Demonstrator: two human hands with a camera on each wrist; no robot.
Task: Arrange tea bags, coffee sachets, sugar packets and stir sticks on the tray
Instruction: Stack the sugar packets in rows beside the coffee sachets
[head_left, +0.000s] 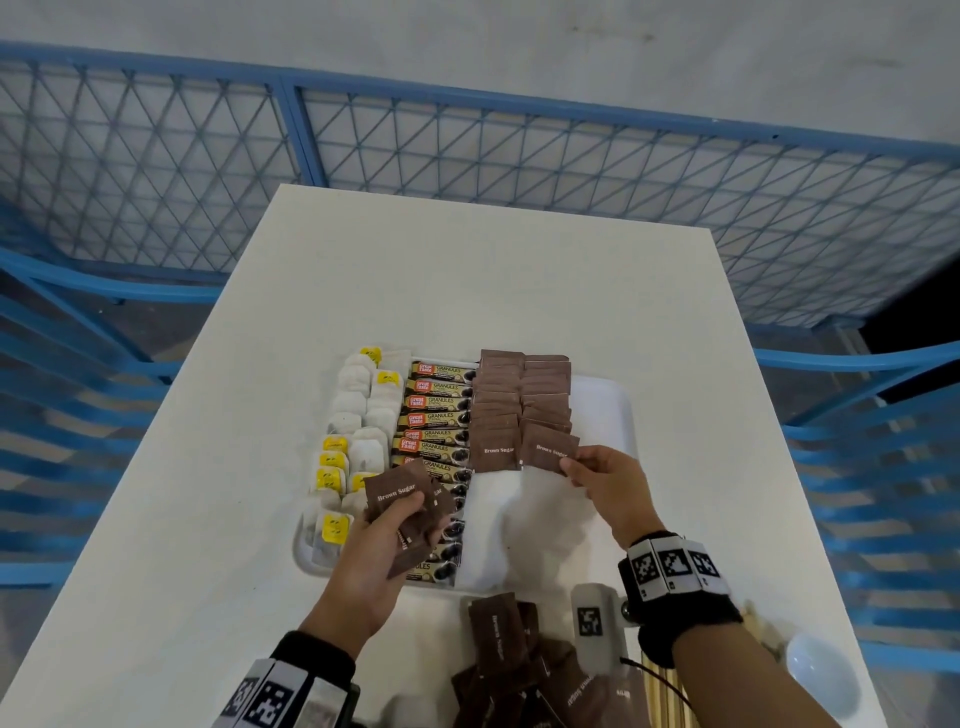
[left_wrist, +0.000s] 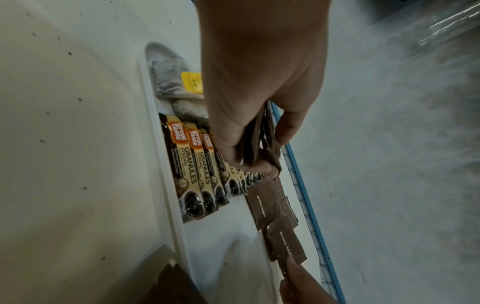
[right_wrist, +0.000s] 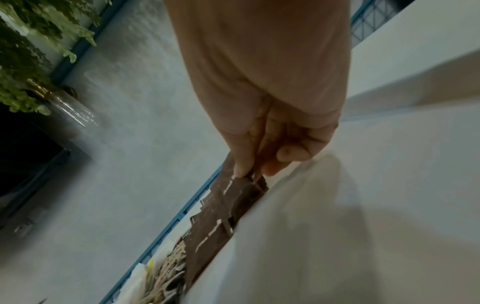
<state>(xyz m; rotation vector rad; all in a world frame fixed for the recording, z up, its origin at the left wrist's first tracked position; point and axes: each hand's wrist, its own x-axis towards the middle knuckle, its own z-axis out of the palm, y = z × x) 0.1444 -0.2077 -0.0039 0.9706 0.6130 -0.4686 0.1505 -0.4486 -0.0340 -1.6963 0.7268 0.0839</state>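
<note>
Sugar rows going onto white rectangular plastic tray (head_left: 608, 405), filled w/ columns left to right.
Tea bags (head_left: 358, 415), coffee sachets (head_left: 436, 415), then brown paper sugar packets (head_left: 519, 400); left hand (head_left: 384, 540) grips a spare stack as supply, right hand (head_left: 608, 478) pinches one packet (head_left: 548, 447) at row's near end, prob. to overlap neatly.

Brown sugar packets (head_left: 496, 410), yellow-tagged white tea bags (head_left: 358, 415), white tray (head_left: 605, 410), blue lattice fence (head_left: 467, 150).

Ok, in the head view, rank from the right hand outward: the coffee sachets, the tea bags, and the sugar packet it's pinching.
1. Sugar packet, pinched in the right hand.
2. Coffee sachets, middle column, to its left.
3. Tea bags, tray's far-left column.
</note>
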